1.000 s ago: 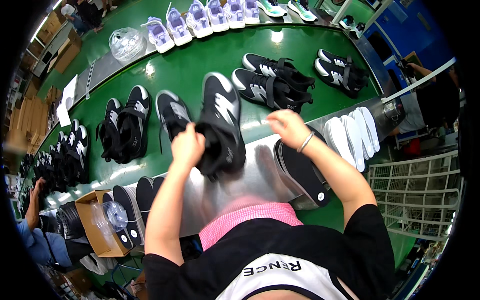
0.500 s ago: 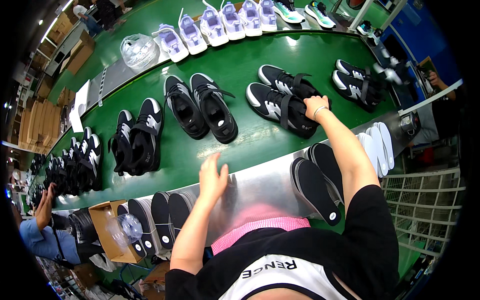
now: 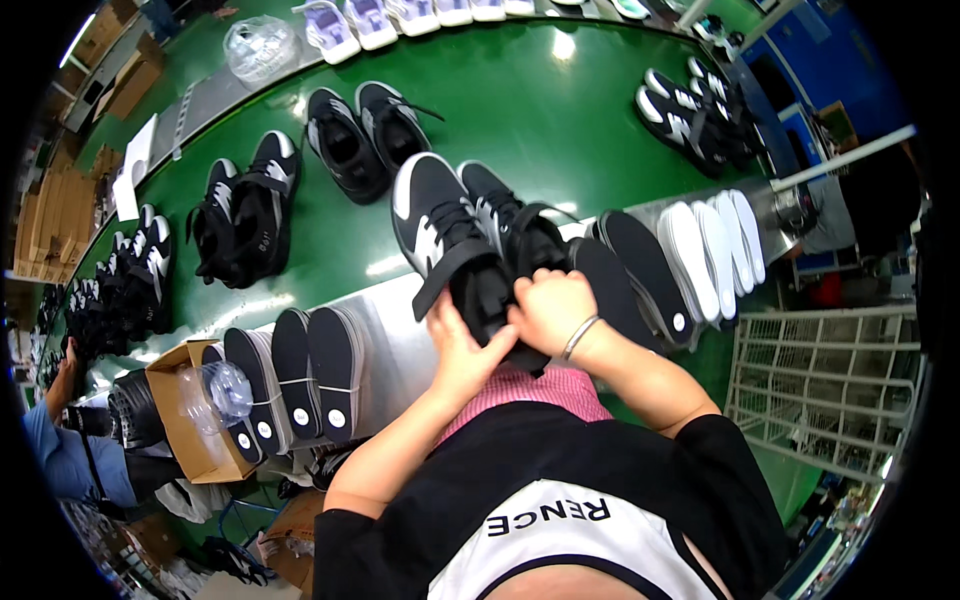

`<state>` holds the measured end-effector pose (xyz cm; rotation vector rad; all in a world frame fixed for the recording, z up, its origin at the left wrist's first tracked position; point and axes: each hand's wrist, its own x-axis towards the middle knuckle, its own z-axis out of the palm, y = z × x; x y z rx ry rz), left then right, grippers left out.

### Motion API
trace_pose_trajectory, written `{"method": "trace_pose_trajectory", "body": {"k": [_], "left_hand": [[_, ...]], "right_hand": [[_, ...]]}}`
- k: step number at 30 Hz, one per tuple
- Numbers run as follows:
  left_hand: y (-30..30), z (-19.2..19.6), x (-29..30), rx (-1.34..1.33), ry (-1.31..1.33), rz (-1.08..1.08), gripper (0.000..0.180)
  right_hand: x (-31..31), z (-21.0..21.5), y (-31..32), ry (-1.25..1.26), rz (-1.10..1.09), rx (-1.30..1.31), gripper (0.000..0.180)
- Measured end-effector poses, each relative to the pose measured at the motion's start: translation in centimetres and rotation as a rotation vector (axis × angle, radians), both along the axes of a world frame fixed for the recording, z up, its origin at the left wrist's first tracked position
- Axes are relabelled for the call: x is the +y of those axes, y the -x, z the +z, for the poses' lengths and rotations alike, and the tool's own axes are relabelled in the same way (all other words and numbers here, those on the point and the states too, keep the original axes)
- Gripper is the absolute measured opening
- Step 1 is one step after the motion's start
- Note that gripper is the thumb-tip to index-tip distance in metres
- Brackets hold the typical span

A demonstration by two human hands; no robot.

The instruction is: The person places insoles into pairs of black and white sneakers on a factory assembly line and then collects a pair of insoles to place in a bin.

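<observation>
A pair of black, white and grey sneakers is held close in front of me, over the metal ledge. My left hand [image 3: 465,350] is closed round the heel of the left sneaker [image 3: 442,215], thumb at its collar. Curled at the heels, my right hand [image 3: 553,312] grips the pair where the right sneaker [image 3: 497,200] meets the left one. What its fingertips press on is partly hidden. Both toes point away from me, and a loose strap crosses each shoe. Just right of my right hand lie black insoles [image 3: 645,275].
Green conveyor belt [image 3: 520,110] carries more sneaker pairs [image 3: 345,145], [image 3: 245,210] to the left and others [image 3: 690,120] at right. White insoles [image 3: 690,255] and bundled black insoles [image 3: 335,365] line the metal ledge [image 3: 390,300]. A cardboard box [image 3: 175,400] stands beside a co-worker [image 3: 80,455].
My right hand has brought the sneakers from the belt toward me. My left hand has moved from the ledge onto the left sneaker. The remaining pairs at far right now stand close together.
</observation>
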<state>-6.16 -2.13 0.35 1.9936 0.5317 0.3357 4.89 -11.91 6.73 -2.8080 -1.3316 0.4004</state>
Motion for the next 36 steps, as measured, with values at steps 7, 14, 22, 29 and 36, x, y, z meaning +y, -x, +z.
{"method": "trace_pose_trajectory", "body": {"k": [7,14,22,29,36], "left_hand": [[3.7,-4.0,-0.5,0.135,0.147,0.093,0.081],[2.1,-1.5,1.3,-0.043,-0.548,-0.115,0.057],[-1.5,0.0,5.5,-0.159,-0.422,-0.23,0.02],[-3.3,-0.9,8.9,0.09,0.066,-0.243,0.027],[-2.2,0.5,8.0,0.204,-0.057,-0.061,0.033]], "right_hand": [[-3.0,-2.8,4.5,-0.101,-0.018,0.13,0.029],[-12.5,-4.6,-0.7,-0.21,-0.337,-0.153,0.032],[-15.4,-6.5,-1.9,-0.307,-0.406,-0.214,0.037],[-7.6,5.0,1.8,-0.567,0.134,0.214,0.012],[2.6,-1.8,5.9,0.116,0.251,0.061,0.015]]}}
